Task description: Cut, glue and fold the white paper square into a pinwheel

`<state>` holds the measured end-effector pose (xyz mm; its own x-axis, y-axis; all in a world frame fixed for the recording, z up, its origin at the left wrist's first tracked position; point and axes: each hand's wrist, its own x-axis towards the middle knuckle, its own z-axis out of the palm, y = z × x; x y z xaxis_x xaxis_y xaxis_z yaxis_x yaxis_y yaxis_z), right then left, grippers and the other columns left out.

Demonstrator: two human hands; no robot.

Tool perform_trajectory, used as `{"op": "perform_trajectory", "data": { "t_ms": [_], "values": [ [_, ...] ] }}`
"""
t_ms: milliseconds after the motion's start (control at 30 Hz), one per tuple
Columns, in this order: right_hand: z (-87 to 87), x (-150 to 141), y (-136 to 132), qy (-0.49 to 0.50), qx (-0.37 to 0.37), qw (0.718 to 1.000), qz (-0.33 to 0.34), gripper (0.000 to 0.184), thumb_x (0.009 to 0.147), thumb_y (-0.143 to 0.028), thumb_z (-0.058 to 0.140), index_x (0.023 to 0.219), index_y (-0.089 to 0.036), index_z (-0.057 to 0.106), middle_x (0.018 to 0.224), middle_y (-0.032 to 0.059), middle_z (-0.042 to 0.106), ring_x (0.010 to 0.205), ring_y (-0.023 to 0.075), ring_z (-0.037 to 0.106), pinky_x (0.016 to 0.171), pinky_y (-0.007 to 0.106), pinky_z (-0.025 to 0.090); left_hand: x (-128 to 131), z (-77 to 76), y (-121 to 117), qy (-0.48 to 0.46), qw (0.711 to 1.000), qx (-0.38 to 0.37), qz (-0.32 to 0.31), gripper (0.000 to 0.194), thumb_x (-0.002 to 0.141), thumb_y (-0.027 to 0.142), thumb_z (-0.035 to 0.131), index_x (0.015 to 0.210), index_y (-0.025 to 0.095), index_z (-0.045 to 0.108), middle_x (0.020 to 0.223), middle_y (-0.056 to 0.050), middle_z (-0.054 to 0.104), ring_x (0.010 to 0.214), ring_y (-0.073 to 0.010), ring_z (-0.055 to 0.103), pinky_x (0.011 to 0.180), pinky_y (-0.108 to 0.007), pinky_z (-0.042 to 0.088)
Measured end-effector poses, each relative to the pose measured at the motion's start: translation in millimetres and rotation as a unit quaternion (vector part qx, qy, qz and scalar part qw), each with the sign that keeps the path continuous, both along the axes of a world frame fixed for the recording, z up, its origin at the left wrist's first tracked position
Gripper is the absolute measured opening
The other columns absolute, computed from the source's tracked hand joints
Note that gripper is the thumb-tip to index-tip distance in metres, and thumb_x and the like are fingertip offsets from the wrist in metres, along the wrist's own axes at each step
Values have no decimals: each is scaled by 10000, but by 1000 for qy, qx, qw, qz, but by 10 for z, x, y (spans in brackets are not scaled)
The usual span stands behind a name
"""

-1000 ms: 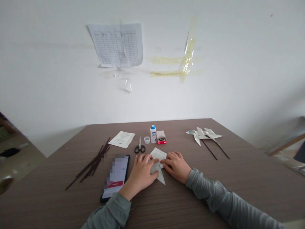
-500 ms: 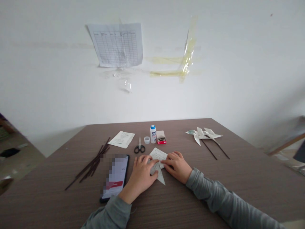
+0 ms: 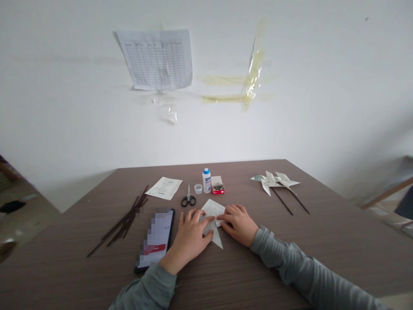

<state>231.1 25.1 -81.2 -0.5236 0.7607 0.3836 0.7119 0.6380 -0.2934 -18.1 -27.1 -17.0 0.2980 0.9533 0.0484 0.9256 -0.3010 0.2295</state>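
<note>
- White printed paper (image 3: 211,217), one sheet folded to a point at the near end, lies flat on the brown wood-grain bench (image 3: 322,258), between both hands.
- Two grey sleeves (image 3: 280,258) reach in from the bottom edge.
- The left hand (image 3: 190,237) lies palm down, fingers loosely spread, fingertips pressing the paper's left side.
- The right hand (image 3: 238,224) lies palm down, fingers close together, pressing the paper's right side; neither hand pinches.
- One phone (image 3: 155,239), screen blurred, lies just beside the left hand.
- One loose bundle of dark sticks (image 3: 124,221) lies left of the phone.
- One pair of black-handled scissors (image 3: 188,199) lies beyond the paper.
- Farther on stand one glue bottle (image 3: 206,181), one small clear cap (image 3: 198,188) and one red box of pins (image 3: 217,186); one paper slip (image 3: 164,188) lies left of them.
- Two paper pinwheels (image 3: 274,183) on dark sticks lie at the far right.
- One ruled sheet (image 3: 155,60) hangs on the wall (image 3: 322,107).
</note>
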Motion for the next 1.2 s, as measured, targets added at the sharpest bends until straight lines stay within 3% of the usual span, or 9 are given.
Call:
{"op": "perform_trajectory", "data": {
  "t_ms": [267, 433, 633, 867, 1200],
  "values": [
    [54, 45, 24, 11, -43, 999, -1, 288, 1176, -296, 828, 1362, -355, 1040, 1186, 118, 930, 1202, 387, 886, 1300, 662, 655, 21, -68, 2, -4, 1000, 16, 16, 562, 1159, 197, 820, 1689, 370, 895, 1724, -123, 850, 1698, -442, 711, 1517, -803, 509],
    [72, 75, 47, 28, -58, 998, 2, 285, 1200, -310, 797, 1350, -340, 1037, 1177, 104, 930, 1185, 355, 895, 1384, 691, 598, 15, -102, 13, -15, 1000, 15, 20, 531, 1162, 185, 819, 1619, 423, 944, 1715, -108, 851, 1712, -457, 709, 1518, -795, 508],
    [63, 65, 47, 6, -43, 999, 1, 283, 1189, -342, 810, 1348, -403, 1036, 1168, 101, 920, 1181, 368, 866, 1274, 641, 669, -6, -121, 24, -14, 1000, 19, 11, 533, 1159, 198, 799, 1606, 444, 954, 1722, -108, 853, 1704, -471, 711, 1500, -804, 521],
    [62, 22, 8, -9, -29, 1000, -8, 305, 1183, -304, 783, 1354, -358, 1030, 1190, 123, 916, 1205, 390, 853, 1244, 646, 672, -27, -105, 33, -14, 1000, 21, -2, 534, 1146, 215, 782, 1602, 434, 952, 1726, -107, 857, 1685, -484, 717, 1462, -773, 565],
    [92, 19, -11, 29, -51, 998, -9, 247, 1158, -270, 841, 1283, -370, 1028, 1174, 98, 935, 1203, 395, 879, 1280, 676, 641, -2, -197, 31, -20, 999, 42, 8, 481, 1142, 192, 815, 1562, 375, 961, 1673, -113, 870, 1724, -474, 679, 1537, -836, 455]
  ]
}}
